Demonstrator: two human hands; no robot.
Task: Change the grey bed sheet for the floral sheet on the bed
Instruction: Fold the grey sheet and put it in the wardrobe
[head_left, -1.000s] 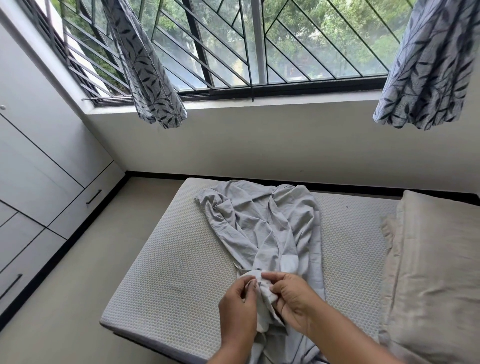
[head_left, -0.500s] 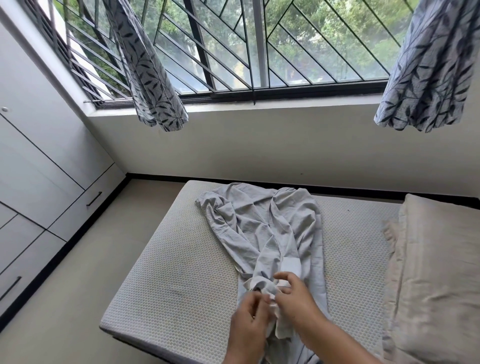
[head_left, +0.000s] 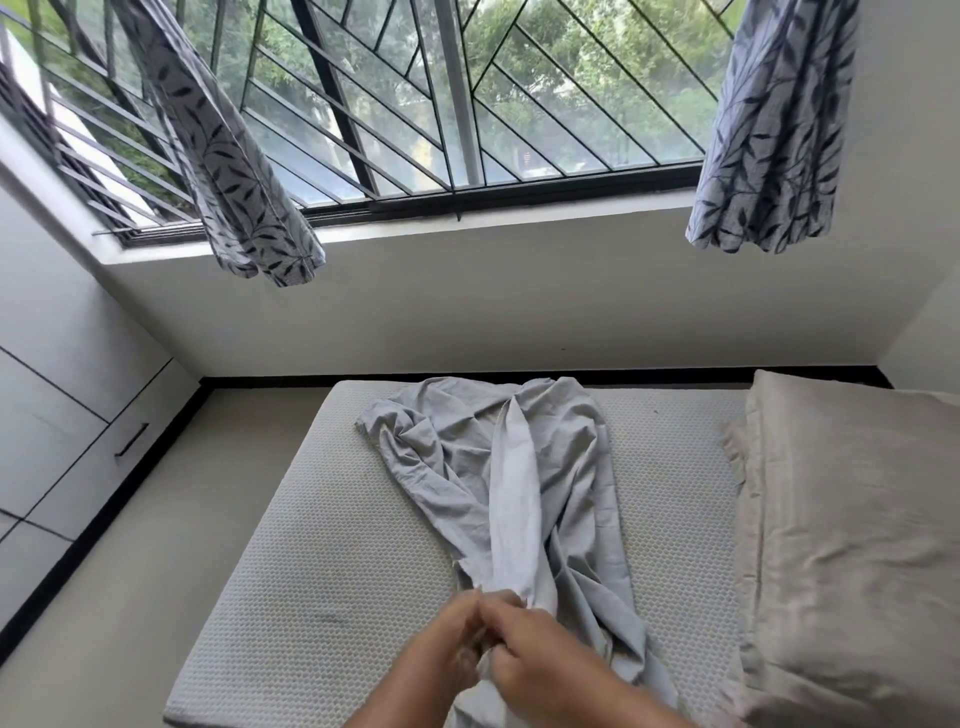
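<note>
The grey bed sheet (head_left: 498, 478) lies bunched in a long crumpled strip down the middle of the bare white mattress (head_left: 322, 587). Its near end is gathered between my two hands at the front edge of the bed. My left hand (head_left: 447, 649) and my right hand (head_left: 530, 654) are pressed together, both closed on that gathered end, with a pale fold of the sheet rising taut from them. No floral sheet is in view.
A beige pillow (head_left: 852, 545) covers the right end of the mattress. White cupboards with drawers (head_left: 67, 415) line the left wall beyond a strip of floor (head_left: 156, 545). Leaf-print curtains (head_left: 228, 156) hang knotted over the barred window (head_left: 467, 104).
My hands have drawn closer together and nearer to me, bunching the sheet's end tighter. The sheet has been pulled straighter into a narrower strip. The view has tilted slightly.
</note>
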